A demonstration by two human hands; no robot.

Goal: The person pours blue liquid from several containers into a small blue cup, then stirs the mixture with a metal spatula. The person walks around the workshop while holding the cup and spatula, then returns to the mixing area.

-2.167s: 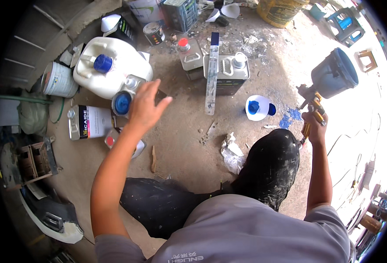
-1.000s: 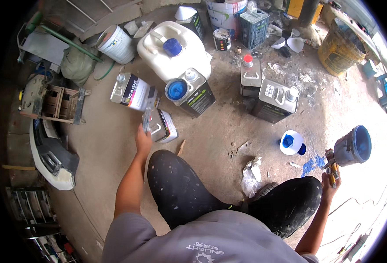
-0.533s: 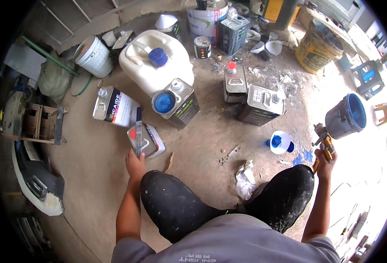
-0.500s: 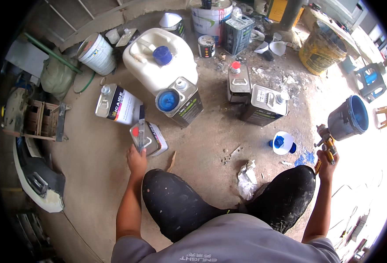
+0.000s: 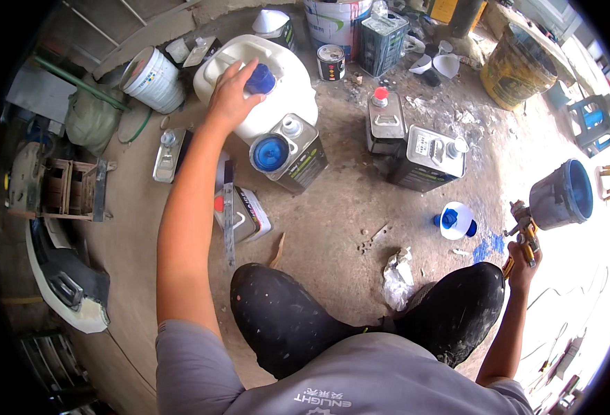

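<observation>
My left hand (image 5: pixel 232 100) reaches over the white plastic jerrycan (image 5: pixel 298 93), its thumb and fingers spread beside the blue screw cap (image 5: pixel 261 79). I cannot tell whether the fingertips touch the cap. A long flat metal strip (image 5: pixel 229 218) lies across a square metal can (image 5: pixel 248 218) below my left forearm. Close by, a blue-filled cup (image 5: pixel 271 153) sits on top of another metal can (image 5: pixel 301 166). At the right, my right hand (image 5: pixel 524 266) is closed round a spray gun (image 5: pixel 524 232), whose dark paint cup (image 5: pixel 561 195) is stained blue inside.
A white funnel-like cup (image 5: pixel 457 220) with blue paint stands near a blue spill (image 5: pixel 488 247). Two metal cans (image 5: pixel 426 162) sit mid-right. Crumpled plastic (image 5: pixel 398 280) lies between my knees. Farther back are paint buckets (image 5: pixel 516 69), a small tin (image 5: pixel 330 62) and a white pail (image 5: pixel 154 81).
My left hand has let go of the metal strip at the can and moved forward to the jerrycan's blue cap. My right hand keeps the spray gun in about the same place.
</observation>
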